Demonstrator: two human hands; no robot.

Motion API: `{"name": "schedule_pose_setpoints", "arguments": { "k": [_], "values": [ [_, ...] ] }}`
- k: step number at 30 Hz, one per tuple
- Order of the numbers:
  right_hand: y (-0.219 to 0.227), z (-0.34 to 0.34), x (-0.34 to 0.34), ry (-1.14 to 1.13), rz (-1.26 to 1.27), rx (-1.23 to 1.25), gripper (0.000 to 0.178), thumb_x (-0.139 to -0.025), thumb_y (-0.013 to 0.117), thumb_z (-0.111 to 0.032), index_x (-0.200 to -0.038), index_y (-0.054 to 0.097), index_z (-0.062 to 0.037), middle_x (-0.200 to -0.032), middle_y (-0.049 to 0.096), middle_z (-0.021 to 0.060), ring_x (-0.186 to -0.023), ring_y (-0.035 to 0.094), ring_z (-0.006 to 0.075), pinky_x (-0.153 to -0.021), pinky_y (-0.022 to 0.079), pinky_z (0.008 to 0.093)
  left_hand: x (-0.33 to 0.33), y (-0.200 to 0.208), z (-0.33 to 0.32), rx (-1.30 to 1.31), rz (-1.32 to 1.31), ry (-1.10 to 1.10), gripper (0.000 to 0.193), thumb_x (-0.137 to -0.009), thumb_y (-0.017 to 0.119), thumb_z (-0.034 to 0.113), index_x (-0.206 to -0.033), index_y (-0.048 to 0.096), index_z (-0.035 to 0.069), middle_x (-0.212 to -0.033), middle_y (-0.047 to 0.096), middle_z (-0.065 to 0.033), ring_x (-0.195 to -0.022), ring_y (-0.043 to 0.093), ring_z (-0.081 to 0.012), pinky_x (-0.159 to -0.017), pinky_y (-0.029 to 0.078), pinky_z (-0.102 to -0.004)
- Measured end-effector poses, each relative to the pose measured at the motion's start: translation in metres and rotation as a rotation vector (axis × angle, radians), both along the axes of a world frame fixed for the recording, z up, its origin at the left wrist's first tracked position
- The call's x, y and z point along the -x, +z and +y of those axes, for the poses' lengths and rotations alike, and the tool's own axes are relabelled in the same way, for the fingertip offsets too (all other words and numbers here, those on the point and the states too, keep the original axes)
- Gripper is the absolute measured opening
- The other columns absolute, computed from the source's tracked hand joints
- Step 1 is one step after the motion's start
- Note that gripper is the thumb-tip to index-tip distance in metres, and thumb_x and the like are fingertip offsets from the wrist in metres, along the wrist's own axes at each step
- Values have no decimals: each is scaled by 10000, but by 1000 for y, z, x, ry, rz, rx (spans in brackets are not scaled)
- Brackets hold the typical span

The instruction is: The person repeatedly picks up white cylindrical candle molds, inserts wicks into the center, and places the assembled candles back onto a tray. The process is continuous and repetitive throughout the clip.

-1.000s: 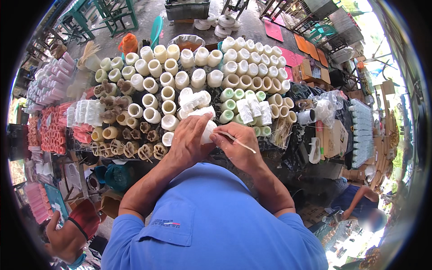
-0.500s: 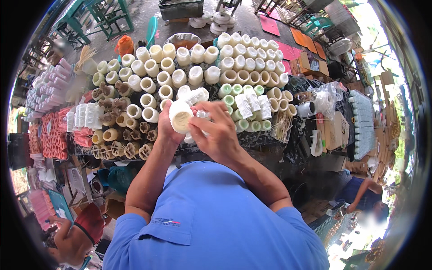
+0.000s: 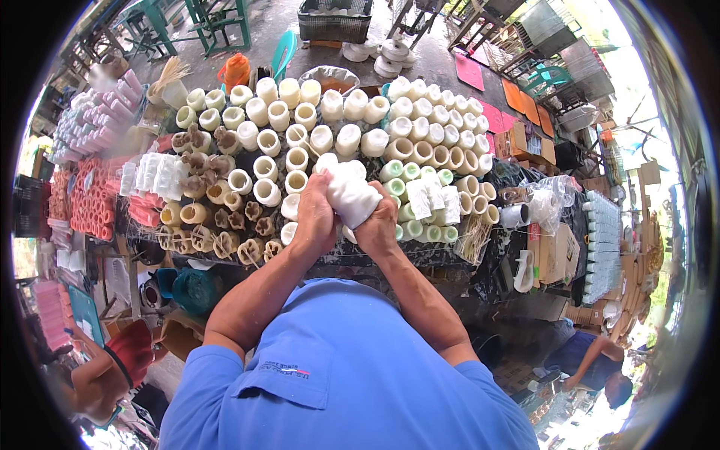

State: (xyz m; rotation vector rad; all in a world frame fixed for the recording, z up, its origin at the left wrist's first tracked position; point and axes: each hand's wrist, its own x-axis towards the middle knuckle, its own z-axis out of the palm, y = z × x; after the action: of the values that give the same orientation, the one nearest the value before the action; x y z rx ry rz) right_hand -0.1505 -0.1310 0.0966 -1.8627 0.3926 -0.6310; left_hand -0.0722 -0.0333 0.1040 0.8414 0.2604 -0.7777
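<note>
Both my hands grip one smooth, white, lumpy piece [image 3: 351,190] above the table's near edge, in front of my chest. It looks soft or waxy, with a greyish lower end; its exact kind does not show. My left hand [image 3: 318,214] wraps its left side, thumb upward. My right hand [image 3: 379,223] closes around its lower right side. The palms hide part of it. Just beyond stand rows of white and cream hollow wax-like cylinders [image 3: 278,115], most with open tops. Right of my right hand, white embossed pieces [image 3: 435,196] lie over pale green cylinders [image 3: 412,229].
Brown flower-shaped cups [image 3: 227,244] and pink-red hollow pieces [image 3: 91,199] fill the left side. Clear plastic bags [image 3: 551,199], a cardboard box [image 3: 559,232] and a rack of pale cylinders [image 3: 602,236] are at right. People work at lower left [image 3: 112,367] and lower right [image 3: 592,360].
My left hand was holding a hollow cylinder with its open end toward me, right fingertips at its rim. Now both hands clasp a white lumpy piece. The whole view has shifted slightly.
</note>
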Motion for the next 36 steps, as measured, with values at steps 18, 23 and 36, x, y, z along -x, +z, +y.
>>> {"name": "schedule_pose_setpoints", "arguments": {
  "k": [18,23,36],
  "values": [
    [-36,-10,7,-231,-94,258,287,-768,826,-55,-1045,758,-21,-1099,711,143,-961,690,320,-869,560,421,1,3,-3,-73,-257,-229,394,-1143,519,387,-1371,596,76,-1262,674,-79,-1059,674,-171,-767,597,-349],
    [-20,8,30,-183,-204,-355,252,-898,772,18,-1143,715,1,-1131,696,50,-1012,685,154,-878,562,309,-28,4,4,63,-426,-223,395,-1076,659,144,-1428,560,-7,-1225,726,-112,-989,726,-173,-859,619,-339],
    [13,-18,81,236,312,-335,407,-969,595,74,-1374,636,59,-1446,577,142,-1298,609,236,-1099,494,366,-24,-36,27,68,-139,-397,397,-1034,745,167,-1388,618,39,-1273,718,-83,-1060,699,-145,-880,585,-362]
  ]
}}
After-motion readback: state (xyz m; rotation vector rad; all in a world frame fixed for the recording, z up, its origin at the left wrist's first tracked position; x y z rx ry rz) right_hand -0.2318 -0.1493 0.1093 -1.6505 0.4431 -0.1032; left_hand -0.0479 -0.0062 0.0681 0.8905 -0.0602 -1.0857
